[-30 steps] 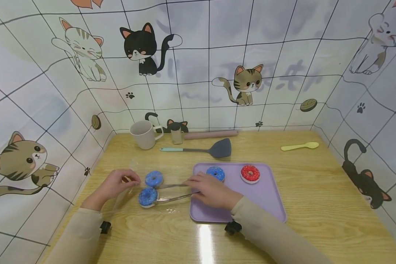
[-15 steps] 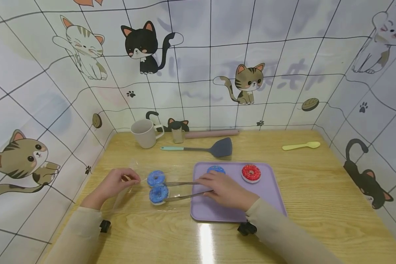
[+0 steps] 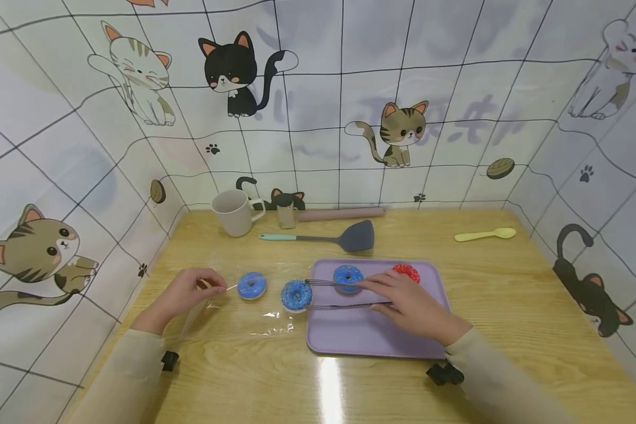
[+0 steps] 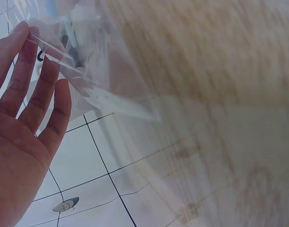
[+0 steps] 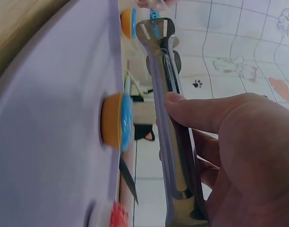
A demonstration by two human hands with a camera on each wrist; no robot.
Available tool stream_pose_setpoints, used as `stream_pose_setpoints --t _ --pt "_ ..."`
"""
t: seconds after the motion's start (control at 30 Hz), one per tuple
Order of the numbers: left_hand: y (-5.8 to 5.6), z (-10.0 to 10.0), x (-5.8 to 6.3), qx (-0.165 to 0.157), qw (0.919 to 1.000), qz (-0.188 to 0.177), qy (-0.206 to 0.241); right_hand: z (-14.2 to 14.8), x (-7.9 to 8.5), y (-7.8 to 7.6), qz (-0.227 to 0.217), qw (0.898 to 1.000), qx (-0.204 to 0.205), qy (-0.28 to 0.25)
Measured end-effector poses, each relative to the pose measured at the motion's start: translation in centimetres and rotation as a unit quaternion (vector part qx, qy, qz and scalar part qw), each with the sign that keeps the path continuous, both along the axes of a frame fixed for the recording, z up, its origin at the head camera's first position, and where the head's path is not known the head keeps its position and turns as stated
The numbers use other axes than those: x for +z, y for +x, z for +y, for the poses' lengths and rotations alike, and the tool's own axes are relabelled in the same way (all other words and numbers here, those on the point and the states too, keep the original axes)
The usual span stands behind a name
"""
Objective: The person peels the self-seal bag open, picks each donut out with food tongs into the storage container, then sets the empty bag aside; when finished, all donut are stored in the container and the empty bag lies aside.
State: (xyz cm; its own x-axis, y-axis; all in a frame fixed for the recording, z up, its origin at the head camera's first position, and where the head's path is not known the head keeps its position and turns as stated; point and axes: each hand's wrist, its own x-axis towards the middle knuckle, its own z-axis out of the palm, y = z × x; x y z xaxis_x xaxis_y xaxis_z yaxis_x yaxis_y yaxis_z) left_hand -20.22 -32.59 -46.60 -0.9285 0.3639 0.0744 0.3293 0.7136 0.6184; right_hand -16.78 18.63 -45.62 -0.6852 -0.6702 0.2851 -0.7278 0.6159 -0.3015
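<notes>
My left hand (image 3: pixel 188 293) pinches the edge of a clear plastic bag (image 4: pixel 121 105) between thumb and fingertips. The bag lies on the table around a blue doughnut (image 3: pixel 252 285). In my right hand (image 3: pixel 416 303) is a pair of metal tongs (image 5: pixel 173 127), gripped with the thumb along one arm. The tongs' tips hold a second blue doughnut with sprinkles (image 3: pixel 297 295) at the left edge of a purple tray (image 3: pixel 371 338). Another blue doughnut (image 5: pixel 117 120) sits on the tray, near one tongs arm in the head view. A red doughnut (image 3: pixel 406 272) is partly hidden behind my right hand.
Behind the bag stands a grey mug (image 3: pixel 234 213), with a small shaker jar (image 3: pixel 285 213) beside it. A rolling pin (image 3: pixel 341 214) lies along the back wall, a spatula (image 3: pixel 356 237) in front of it. At the right is a yellow spoon (image 3: pixel 484 235).
My right hand has moved right over the tray, drawing the tongs and their blue doughnut away from the other one on the bag. My left hand stays almost where it was.
</notes>
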Motion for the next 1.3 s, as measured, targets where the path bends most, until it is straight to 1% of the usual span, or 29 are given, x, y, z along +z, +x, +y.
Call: stream_pose_setpoints --t 0.23,0.37,0.5,0.73,0.83,1.07,1.17,1.3 --pt "-0.2 0.3 0.0 0.002 1.0000 0.004 -0.002 4.5 0.6 0.6 0.012 0.999 -0.028 -0.010" --pt "-0.5 0.4 0.0 0.006 1.0000 -0.001 0.000 6.7 1.0 1.3 0.005 0.999 -0.045 -0.012" --pt "-0.7 0.4 0.0 0.010 0.9999 -0.006 0.000 8.8 1.4 2.2 0.003 0.998 -0.063 -0.002" --pt "-0.3 0.4 0.2 0.008 1.0000 0.003 0.003 12.6 1.8 3.5 0.006 0.995 -0.097 0.014" --pt "-0.3 0.5 0.3 0.005 1.0000 0.005 0.005 14.3 1.8 3.9 0.006 0.994 -0.105 0.016" --pt "-0.5 0.5 0.4 0.011 0.9999 -0.002 -0.001 16.9 1.5 4.1 0.025 0.996 -0.081 0.001" --pt "-0.6 0.3 0.2 0.014 0.9998 -0.009 -0.007 17.8 1.1 4.3 0.024 0.997 -0.080 0.001" --pt "-0.6 0.3 0.1 0.011 0.9999 -0.012 -0.003 19.2 0.3 4.9 0.009 0.996 -0.086 -0.009"
